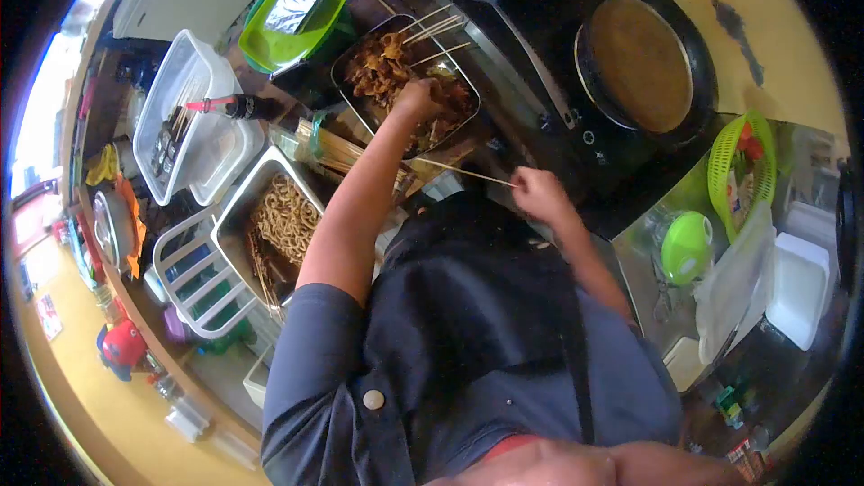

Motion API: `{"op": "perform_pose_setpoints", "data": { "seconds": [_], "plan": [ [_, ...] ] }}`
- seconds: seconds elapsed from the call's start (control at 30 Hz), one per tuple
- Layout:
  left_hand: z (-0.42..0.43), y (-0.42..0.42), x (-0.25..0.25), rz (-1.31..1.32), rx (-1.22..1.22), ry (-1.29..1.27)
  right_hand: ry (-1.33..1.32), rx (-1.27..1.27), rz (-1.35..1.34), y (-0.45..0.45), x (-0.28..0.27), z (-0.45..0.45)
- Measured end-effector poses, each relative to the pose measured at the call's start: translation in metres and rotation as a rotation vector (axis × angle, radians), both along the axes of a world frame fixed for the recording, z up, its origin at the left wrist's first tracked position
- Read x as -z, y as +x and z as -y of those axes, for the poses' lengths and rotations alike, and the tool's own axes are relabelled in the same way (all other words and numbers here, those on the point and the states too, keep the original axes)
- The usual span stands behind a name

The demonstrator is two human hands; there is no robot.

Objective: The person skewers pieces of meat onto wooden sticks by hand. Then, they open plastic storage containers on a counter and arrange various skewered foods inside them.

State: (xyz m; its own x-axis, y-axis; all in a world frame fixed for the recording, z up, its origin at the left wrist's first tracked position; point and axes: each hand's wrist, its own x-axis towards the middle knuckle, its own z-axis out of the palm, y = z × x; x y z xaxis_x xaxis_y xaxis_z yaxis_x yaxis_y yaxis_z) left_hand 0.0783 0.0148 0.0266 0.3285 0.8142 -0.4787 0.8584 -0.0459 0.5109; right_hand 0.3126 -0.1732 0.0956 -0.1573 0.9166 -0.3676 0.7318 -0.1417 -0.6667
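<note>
My left hand [420,101] reaches down into a metal tray [338,81] of browned, sauced meat pieces [382,58]. Its fingers look drawn together among the pieces; what they hold is too small to tell. A thin wooden skewer [463,171] is pinched in my right hand [538,193], its far end pointing left below the tray. Several skewers [432,29] lie over the tray's upper right side. A bundle of wooden skewers [337,148] sits just left of my left forearm.
A bin of coiled, pale food [286,216] stands left, by a white rack [211,283]. Behind are a clear container [148,162] and a green box [256,45]. A ladle [517,31] and a brown-filled pan [639,63] are right, with a green basket [765,162].
</note>
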Motion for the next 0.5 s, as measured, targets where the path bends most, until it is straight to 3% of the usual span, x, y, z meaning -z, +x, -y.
{"op": "perform_pose_setpoints", "data": {
  "seconds": [0.1, 0.17, 0.2, 0.27, 0.3, 0.37, 0.43, 0.5],
  "plan": [
    [0.002, -0.006, -0.003, 0.075, -0.021, 0.053, -0.01, 0.108, -0.048, 0.045, -0.027, 0.024],
    [0.007, -0.013, -0.023, 0.156, -0.053, 0.075, -0.272, 0.294, -0.266, 0.057, -0.035, 0.035],
    [0.008, -0.018, -0.019, 0.316, -0.16, 0.048, -0.403, 0.385, -0.375, 0.06, -0.037, 0.038],
    [0.011, -0.026, -0.003, 0.639, -0.375, -0.008, -0.337, 0.392, -0.496, 0.049, -0.034, 0.04],
    [0.014, -0.024, -0.013, 0.761, -0.464, -0.168, -0.301, 0.393, -0.554, 0.041, -0.034, 0.039],
    [0.027, -0.018, -0.041, 0.995, -0.636, -0.5, -0.119, 0.281, -0.404, 0.023, -0.037, 0.032],
    [0.037, -0.007, -0.046, 1.211, -0.902, -0.562, 0.116, 0.224, -0.36, 0.011, -0.031, 0.025],
    [0.039, -0.006, -0.043, 1.369, -1.051, -0.63, 0.097, 0.227, -0.337, 0.006, -0.032, 0.021]
  ]
}}
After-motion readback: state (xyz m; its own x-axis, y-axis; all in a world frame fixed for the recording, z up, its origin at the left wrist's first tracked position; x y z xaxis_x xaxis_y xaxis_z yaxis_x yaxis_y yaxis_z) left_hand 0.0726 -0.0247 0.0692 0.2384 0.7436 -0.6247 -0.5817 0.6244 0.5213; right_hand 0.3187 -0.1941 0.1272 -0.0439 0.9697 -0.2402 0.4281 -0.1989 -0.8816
